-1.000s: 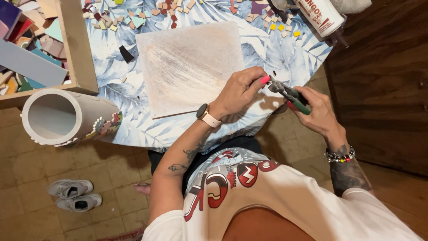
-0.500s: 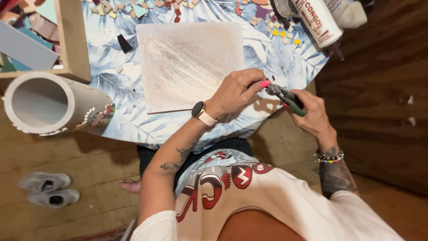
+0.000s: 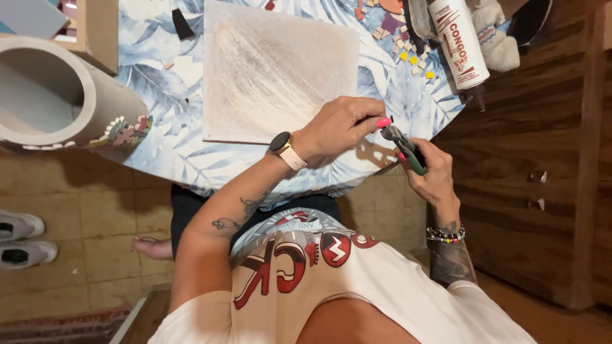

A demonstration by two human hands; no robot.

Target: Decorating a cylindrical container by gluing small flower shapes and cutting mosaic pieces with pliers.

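Observation:
My right hand (image 3: 432, 175) grips green-handled tile nippers (image 3: 403, 148) at the table's near right edge. My left hand (image 3: 341, 125), with a watch on the wrist, pinches a tiny dark tile piece at the nippers' jaws; the piece is mostly hidden by my fingertips. Both hands meet just right of a pale square board (image 3: 277, 70) that lies flat on the leaf-patterned tablecloth (image 3: 169, 146).
A large white cylinder (image 3: 54, 95) edged with mosaic pieces lies at the table's left. Loose coloured tile bits (image 3: 411, 57) and a white glue tube (image 3: 458, 41) sit at the back right. Dark wooden furniture (image 3: 529, 159) stands right; white shoes (image 3: 19, 239) rest on the tiled floor.
The view has shifted, so the table sits higher and farther left in frame. My hands stay together at the nippers, with the tool now held steeper.

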